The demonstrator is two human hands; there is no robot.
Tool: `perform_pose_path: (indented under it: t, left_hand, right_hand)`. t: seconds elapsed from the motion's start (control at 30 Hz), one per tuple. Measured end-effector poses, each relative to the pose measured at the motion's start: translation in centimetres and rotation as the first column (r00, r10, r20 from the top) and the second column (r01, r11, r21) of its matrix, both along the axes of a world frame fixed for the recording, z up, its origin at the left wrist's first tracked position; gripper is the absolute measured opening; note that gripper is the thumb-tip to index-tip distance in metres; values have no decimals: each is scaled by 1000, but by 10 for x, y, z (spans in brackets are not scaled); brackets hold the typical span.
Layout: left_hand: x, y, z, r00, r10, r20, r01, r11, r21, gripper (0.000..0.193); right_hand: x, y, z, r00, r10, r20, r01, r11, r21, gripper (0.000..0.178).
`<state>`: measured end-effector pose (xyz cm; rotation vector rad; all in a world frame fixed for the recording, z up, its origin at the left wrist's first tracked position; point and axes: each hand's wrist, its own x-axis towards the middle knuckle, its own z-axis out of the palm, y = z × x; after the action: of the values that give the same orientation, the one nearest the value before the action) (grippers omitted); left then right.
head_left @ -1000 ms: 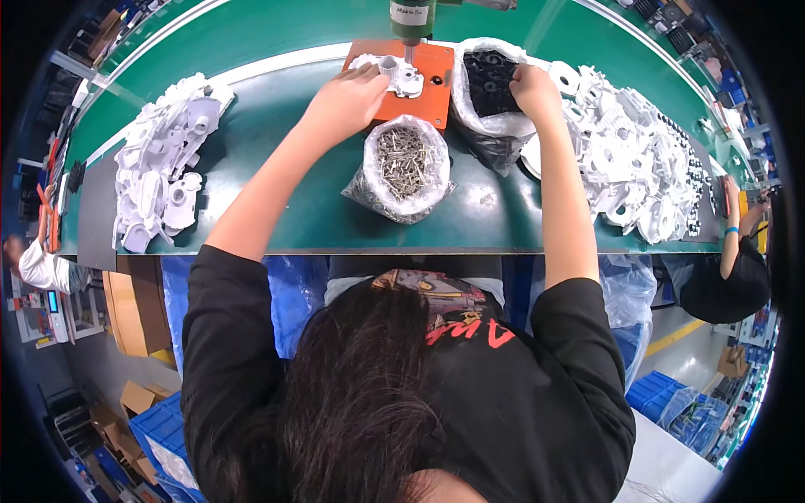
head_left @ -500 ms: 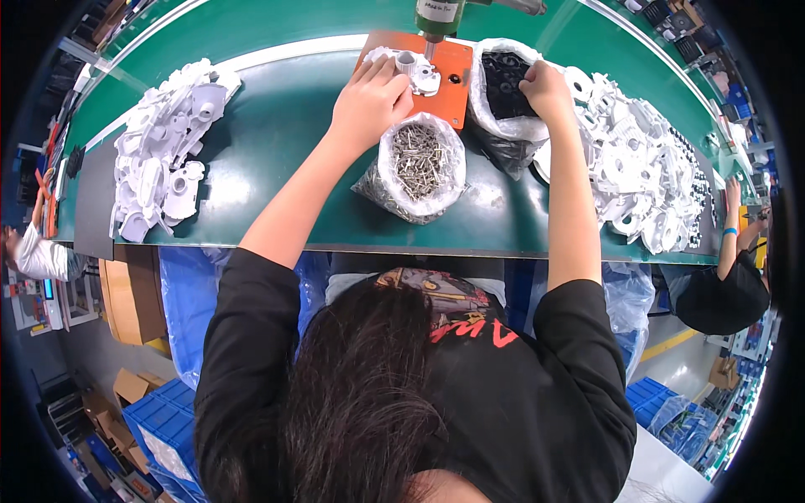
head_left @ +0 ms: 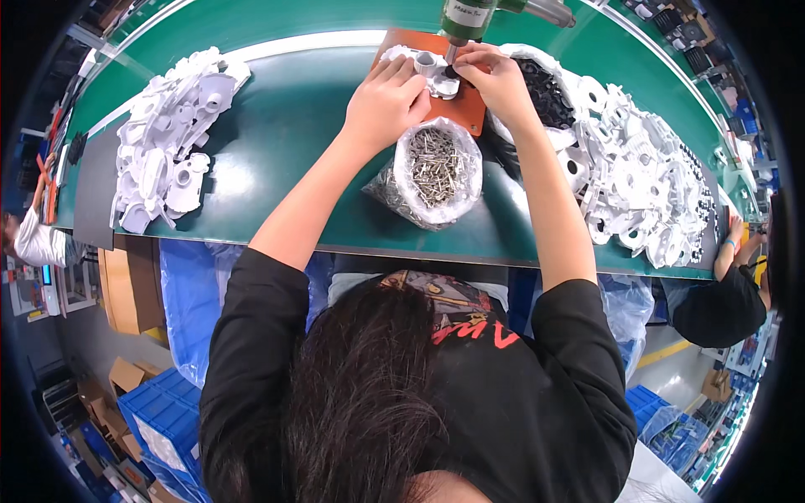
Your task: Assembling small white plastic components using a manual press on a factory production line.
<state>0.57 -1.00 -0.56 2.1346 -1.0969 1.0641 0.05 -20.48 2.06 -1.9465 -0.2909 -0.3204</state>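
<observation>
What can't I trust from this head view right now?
- Small black piece at the right hand: fingers cover it.
- Green screwdriver tool: top cut off by the frame edge.
- White plastic part on the orange mat: left hand hides its near side.
- Clear bag of metal screws: screw type too small.

Both bare forearms stretch forward toward the far edge of the bench. The left hand [head_left: 384, 102] lies palm down, fingers curled. The right hand [head_left: 496, 82] pinches its fingertips together, close beside it.
</observation>
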Motion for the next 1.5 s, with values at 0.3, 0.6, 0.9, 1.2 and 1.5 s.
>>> perform_pose_path:
  t: [0.3, 0.6, 0.9, 1.2, 1.5]
  left_hand:
    - [3, 15, 7, 973, -39, -226, 30, 999, -42, 12]
    - [-1, 17, 10, 897, -51, -439, 54, 999, -6, 25]
    - [1, 16, 3, 925, -32, -378, 21, 999, -33, 24]
    - [2, 15, 1, 959, -35, -280, 7, 995, -101, 14]
    - [1, 16, 1, 915, -28, -402, 10, 999, -47, 22]
  right_hand:
    - [12, 9, -12, 992, -114, -51, 96, 958, -270, 23]
    - [8, 18, -17, 962, -208, 174, 264, 869, -419, 35]
    - [-36, 20, -3, 951, -283, 122, 280, 959, 41, 22]
    - [-97, 31, 19, 954, 284, 96, -180, 798, -576, 15]
    - [-102, 35, 22, 976, 213, 45, -152, 817, -557, 14]
